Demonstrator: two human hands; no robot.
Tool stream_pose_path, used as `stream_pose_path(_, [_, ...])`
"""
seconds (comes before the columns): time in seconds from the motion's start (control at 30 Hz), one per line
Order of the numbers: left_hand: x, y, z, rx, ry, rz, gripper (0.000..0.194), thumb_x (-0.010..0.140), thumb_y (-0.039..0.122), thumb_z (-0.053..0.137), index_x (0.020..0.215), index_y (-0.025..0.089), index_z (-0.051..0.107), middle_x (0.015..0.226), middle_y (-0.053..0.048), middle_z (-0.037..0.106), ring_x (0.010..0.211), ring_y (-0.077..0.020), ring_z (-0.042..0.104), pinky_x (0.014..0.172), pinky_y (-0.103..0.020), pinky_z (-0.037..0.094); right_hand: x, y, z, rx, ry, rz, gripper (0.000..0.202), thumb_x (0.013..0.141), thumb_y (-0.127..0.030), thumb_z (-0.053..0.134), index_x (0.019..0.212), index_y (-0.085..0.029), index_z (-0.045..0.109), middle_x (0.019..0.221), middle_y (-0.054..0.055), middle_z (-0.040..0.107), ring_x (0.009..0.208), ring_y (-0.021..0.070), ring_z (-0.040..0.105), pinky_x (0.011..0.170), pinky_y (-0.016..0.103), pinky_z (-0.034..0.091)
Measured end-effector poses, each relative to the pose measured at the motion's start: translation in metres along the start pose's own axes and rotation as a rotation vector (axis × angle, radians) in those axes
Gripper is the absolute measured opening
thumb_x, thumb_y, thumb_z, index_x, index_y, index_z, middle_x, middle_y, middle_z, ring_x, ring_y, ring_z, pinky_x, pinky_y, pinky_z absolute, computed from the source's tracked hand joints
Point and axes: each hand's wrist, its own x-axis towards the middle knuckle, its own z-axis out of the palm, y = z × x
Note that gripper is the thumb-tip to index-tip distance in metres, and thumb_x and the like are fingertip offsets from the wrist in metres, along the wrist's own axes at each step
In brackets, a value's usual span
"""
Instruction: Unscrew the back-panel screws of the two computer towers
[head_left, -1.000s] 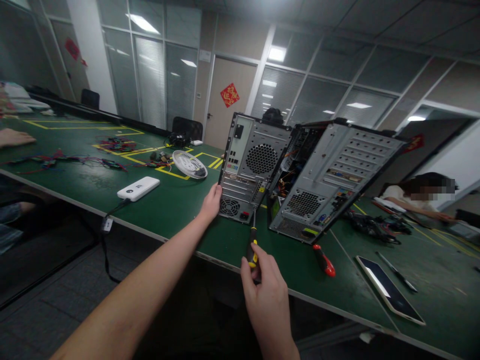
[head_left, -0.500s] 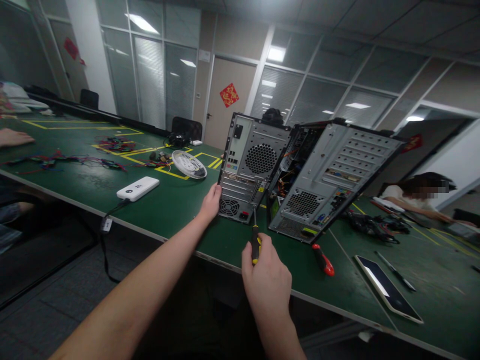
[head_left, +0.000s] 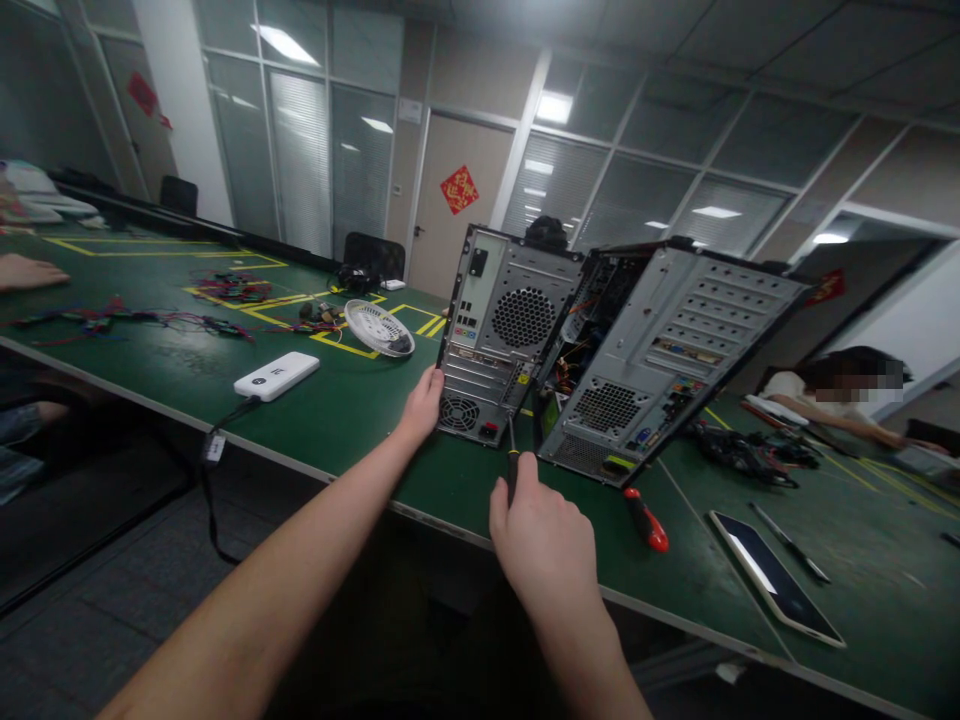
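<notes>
A computer case stands upright on the green table, its rear panel with fan grille, ports and slots facing me. My left hand grips the case's lower left edge, its fingers partly hidden behind the side. Closed around a screwdriver is my right hand, most of the handle covered by the fingers. The screwdriver's shaft points up to the lower right corner of the rear panel; whether its tip sits in a screw is too small to tell. A second computer case, open at its side, leans just right of the first.
A red-and-black handled tool lies right of my right hand, with a phone and a pen beyond. To the left are a white power bank, a round white cover and tangled wires. Another person sits at right.
My right hand has turned on the screwdriver and shifted slightly right, covering more of the handle. The left hand and both cases stay in place.
</notes>
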Motion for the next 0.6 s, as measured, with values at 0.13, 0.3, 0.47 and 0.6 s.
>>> stream_pose_path(0.13, [-0.0008,0.0022,0.0000,0.006,0.001,-0.011,0.071,0.102,0.073,0.035,0.138,0.019,0.065,0.140,-0.014,0.071,0.133,-0.0304,0.064,0.120,-0.043,0.043,0.0036,-0.0013,-0.0038,-0.017,0.000,-0.015,0.020,0.108,-0.030,0.046,0.121,-0.019,0.054,0.084,0.011,0.077,0.077,0.0303,0.079,0.064,0.034,0.050])
stream_pose_path(0.3, [-0.0023,0.0056,-0.0010,0.020,0.005,-0.038,0.069,0.102,0.073,0.036,0.135,0.021,0.067,0.138,-0.012,0.073,0.131,-0.0303,0.065,0.118,-0.043,0.044,0.0037,-0.0036,-0.0030,0.013,-0.005,-0.004,0.019,0.109,-0.030,0.044,0.121,-0.018,0.052,0.083,0.011,0.077,0.078,0.0298,0.079,0.064,0.032,0.049])
stream_pose_path(0.47, [-0.0012,0.0033,-0.0010,0.035,0.016,-0.028,0.066,0.103,0.070,0.037,0.136,0.021,0.067,0.137,-0.012,0.073,0.131,-0.0300,0.065,0.119,-0.043,0.043,0.0035,-0.0026,0.0011,0.083,-0.027,0.017,0.014,0.110,-0.030,0.043,0.116,-0.019,0.050,0.085,0.010,0.077,0.081,0.0303,0.080,0.063,0.032,0.045])
stream_pose_path(0.6, [-0.0008,0.0020,-0.0006,0.036,0.011,-0.020,0.065,0.105,0.068,0.035,0.137,0.021,0.066,0.137,-0.013,0.073,0.131,-0.0304,0.065,0.119,-0.044,0.043,0.0035,-0.0010,0.0036,0.151,-0.036,0.037,0.014,0.110,-0.030,0.043,0.117,-0.019,0.050,0.087,0.010,0.077,0.080,0.0300,0.079,0.063,0.032,0.041])
